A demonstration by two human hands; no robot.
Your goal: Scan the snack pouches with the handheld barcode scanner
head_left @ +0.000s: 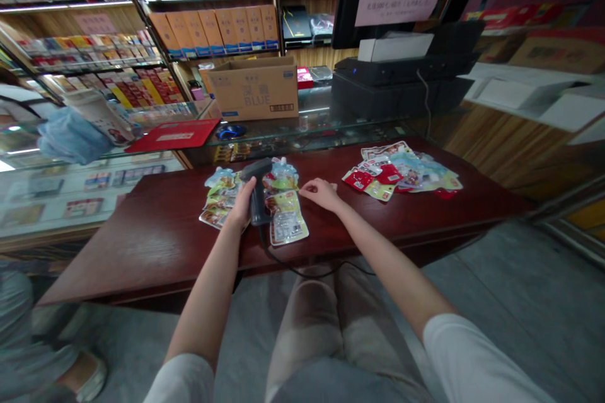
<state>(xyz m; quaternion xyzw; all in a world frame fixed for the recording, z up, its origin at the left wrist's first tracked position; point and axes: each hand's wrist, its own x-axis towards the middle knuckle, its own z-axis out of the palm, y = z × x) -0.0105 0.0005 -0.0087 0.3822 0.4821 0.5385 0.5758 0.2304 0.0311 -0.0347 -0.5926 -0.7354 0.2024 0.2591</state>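
Note:
My left hand (242, 203) is wrapped around a black handheld barcode scanner (259, 198), held over the left group of packets. My right hand (321, 194) is closed in a pinch, its fingertips at the upper right corner of a yellow-and-white snack packet (287, 220) lying flat below the scanner. Several glossy snack packets (218, 198) lie overlapped under and beside my left hand, partly hidden by it. Blue-capped pouches (285, 174) rest just behind the scanner. To the right of my right hand lies a loose pile of snack packets (401, 170) in red, yellow and pale blue.
Dark red wooden table (142, 233) beneath everything. Scanner cable (283, 262) hangs over its front edge. Behind stand a cardboard box (258, 91), a red folder (174, 134), a blue mouse (230, 132) and a black printer or cash drawer (401, 91). Another person's leg (28, 340) shows lower left.

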